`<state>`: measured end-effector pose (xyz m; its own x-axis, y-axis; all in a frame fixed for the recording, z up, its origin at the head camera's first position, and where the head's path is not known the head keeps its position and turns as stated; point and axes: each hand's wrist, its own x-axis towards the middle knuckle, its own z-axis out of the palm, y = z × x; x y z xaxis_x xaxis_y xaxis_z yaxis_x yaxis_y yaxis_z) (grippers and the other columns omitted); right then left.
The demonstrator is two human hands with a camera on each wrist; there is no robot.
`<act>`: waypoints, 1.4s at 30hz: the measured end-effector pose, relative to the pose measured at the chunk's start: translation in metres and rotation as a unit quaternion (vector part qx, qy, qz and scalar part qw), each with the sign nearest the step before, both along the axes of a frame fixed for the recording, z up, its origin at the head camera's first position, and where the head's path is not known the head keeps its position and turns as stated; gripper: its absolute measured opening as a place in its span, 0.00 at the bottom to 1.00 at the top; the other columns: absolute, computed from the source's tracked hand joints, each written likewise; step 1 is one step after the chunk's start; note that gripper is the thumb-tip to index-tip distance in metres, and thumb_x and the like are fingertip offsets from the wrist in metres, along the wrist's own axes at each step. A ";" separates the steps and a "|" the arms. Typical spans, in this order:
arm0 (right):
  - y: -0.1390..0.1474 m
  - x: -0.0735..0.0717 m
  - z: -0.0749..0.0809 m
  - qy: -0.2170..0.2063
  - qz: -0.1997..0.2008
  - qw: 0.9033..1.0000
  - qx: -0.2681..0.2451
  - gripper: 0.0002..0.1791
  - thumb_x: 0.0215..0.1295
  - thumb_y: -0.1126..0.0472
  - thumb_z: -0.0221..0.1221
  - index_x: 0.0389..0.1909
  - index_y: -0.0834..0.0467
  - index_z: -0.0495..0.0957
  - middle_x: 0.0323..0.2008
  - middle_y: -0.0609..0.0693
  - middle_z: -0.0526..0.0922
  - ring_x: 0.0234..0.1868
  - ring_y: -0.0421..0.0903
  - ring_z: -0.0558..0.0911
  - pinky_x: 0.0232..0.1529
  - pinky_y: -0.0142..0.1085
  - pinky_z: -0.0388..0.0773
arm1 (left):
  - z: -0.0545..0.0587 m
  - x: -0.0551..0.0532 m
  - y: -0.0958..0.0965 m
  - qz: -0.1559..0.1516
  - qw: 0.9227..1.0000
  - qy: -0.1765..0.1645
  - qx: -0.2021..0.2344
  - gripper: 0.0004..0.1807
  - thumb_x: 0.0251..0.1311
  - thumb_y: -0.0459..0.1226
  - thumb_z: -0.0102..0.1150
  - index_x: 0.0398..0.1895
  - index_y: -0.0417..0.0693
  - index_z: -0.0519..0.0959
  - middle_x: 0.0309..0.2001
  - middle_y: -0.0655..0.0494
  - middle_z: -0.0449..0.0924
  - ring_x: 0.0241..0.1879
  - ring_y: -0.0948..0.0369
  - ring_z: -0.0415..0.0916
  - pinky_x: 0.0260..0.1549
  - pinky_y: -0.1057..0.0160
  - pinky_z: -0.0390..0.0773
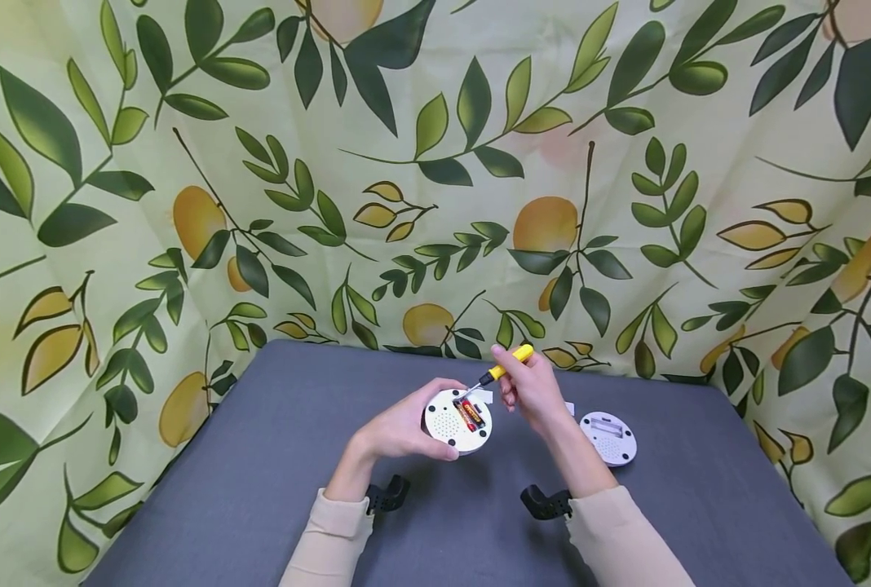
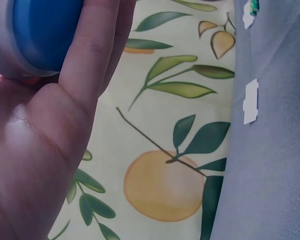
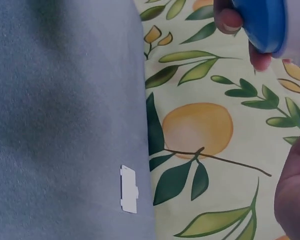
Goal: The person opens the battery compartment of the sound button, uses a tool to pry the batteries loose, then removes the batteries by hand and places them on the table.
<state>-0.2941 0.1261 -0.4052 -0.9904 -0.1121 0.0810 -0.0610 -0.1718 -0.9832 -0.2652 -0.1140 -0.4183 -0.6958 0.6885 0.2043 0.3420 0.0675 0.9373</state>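
My left hand [image 1: 406,424] grips a round white device [image 1: 444,425] above the table, its back with speaker holes and dark feet tilted up toward me. Two red, black and gold batteries [image 1: 469,414] lie in its uncovered compartment. The far side of this device is a blue disc [image 2: 47,30], seen in both wrist views. In my right hand [image 1: 534,393] is a screwdriver with a yellow handle [image 1: 510,364], pinched by the fingers. Its metal shaft points down-left, with the tip right at the upper end of the battery compartment.
A second round white device [image 1: 612,448] lies back-up on the grey table [image 1: 274,489], right of my right forearm, its battery slot uncovered. White battery covers lie on the table, one cover [image 3: 129,190] near the far edge. A leaf-patterned cloth [image 1: 406,204] hangs behind.
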 end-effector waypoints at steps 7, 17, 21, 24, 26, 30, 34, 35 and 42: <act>-0.005 -0.001 0.000 -0.073 -0.045 0.996 0.020 0.26 0.62 0.43 0.69 0.19 0.56 0.71 0.09 0.45 0.68 0.07 0.38 0.67 0.09 0.30 0.66 | -0.001 -0.001 0.002 -0.007 1.000 0.008 -0.009 0.47 0.44 0.31 0.78 0.69 0.49 0.65 0.53 0.51 0.76 0.51 0.56 0.75 0.50 0.61 0.75; -0.007 0.004 0.005 -0.106 -0.046 0.993 -0.020 0.24 0.65 0.44 0.67 0.26 0.58 0.70 0.10 0.44 0.68 0.08 0.36 0.66 0.09 0.27 0.64 | -0.002 -0.001 0.001 -0.005 1.000 0.008 -0.001 0.46 0.45 0.32 0.77 0.69 0.49 0.64 0.54 0.50 0.76 0.51 0.56 0.75 0.50 0.62 0.74; -0.007 0.003 0.006 -0.090 -0.043 0.994 -0.039 0.22 0.68 0.47 0.65 0.26 0.58 0.70 0.10 0.44 0.68 0.08 0.37 0.65 0.10 0.27 0.62 | -0.002 -0.001 -0.001 -0.001 1.000 0.009 -0.001 0.46 0.45 0.32 0.77 0.69 0.50 0.64 0.54 0.50 0.75 0.51 0.56 0.75 0.50 0.61 0.74; -0.005 0.004 0.006 -0.069 -0.032 0.996 -0.049 0.20 0.71 0.49 0.63 0.28 0.58 0.70 0.11 0.45 0.68 0.09 0.37 0.64 0.11 0.28 0.60 | -0.002 -0.001 -0.001 -0.005 1.000 0.005 0.001 0.46 0.45 0.32 0.77 0.69 0.49 0.64 0.55 0.50 0.75 0.51 0.55 0.75 0.50 0.61 0.74; -0.003 0.004 0.006 -0.054 -0.018 0.997 -0.057 0.18 0.72 0.51 0.61 0.28 0.57 0.68 0.11 0.45 0.67 0.10 0.38 0.64 0.12 0.28 0.58 | -0.001 -0.001 -0.001 -0.009 1.000 0.002 0.003 0.46 0.45 0.31 0.77 0.69 0.49 0.64 0.55 0.50 0.75 0.51 0.55 0.74 0.51 0.61 0.74; 0.001 0.005 0.006 -0.029 0.007 0.998 -0.062 0.17 0.74 0.53 0.59 0.28 0.56 0.66 0.12 0.45 0.68 0.10 0.38 0.63 0.13 0.28 0.57 | 0.000 -0.001 -0.001 -0.012 1.000 -0.003 0.003 0.46 0.45 0.31 0.77 0.70 0.49 0.64 0.55 0.50 0.75 0.52 0.55 0.75 0.50 0.61 0.74; 0.003 0.004 0.006 -0.030 0.014 0.998 -0.049 0.20 0.74 0.51 0.60 0.24 0.55 0.66 0.11 0.45 0.67 0.10 0.38 0.63 0.12 0.28 0.57 | 0.000 -0.001 -0.002 -0.011 1.000 -0.001 0.000 0.46 0.44 0.31 0.77 0.69 0.49 0.65 0.55 0.50 0.76 0.51 0.55 0.75 0.50 0.61 0.74; 0.002 0.004 0.006 -0.036 0.012 0.998 -0.044 0.21 0.73 0.50 0.60 0.23 0.55 0.67 0.11 0.45 0.67 0.09 0.37 0.63 0.12 0.28 0.57 | 0.000 -0.001 -0.002 -0.012 1.000 0.000 -0.001 0.46 0.44 0.31 0.77 0.69 0.49 0.65 0.54 0.50 0.76 0.51 0.55 0.75 0.50 0.61 0.75; 0.000 0.005 0.007 -0.083 -0.011 0.996 -0.029 0.24 0.70 0.46 0.63 0.21 0.55 0.68 0.11 0.44 0.66 0.09 0.36 0.62 0.10 0.28 0.57 | 0.001 0.001 -0.002 -0.015 1.000 0.003 0.000 0.46 0.44 0.31 0.78 0.69 0.49 0.65 0.53 0.50 0.77 0.51 0.55 0.75 0.50 0.61 0.75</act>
<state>-0.2893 0.1262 -0.3982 -0.9928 -0.0908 -0.0787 0.0977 -0.2293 -0.9684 -0.2643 -0.1158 -0.4172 -0.6733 0.7094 0.2083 0.3499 0.0575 0.9350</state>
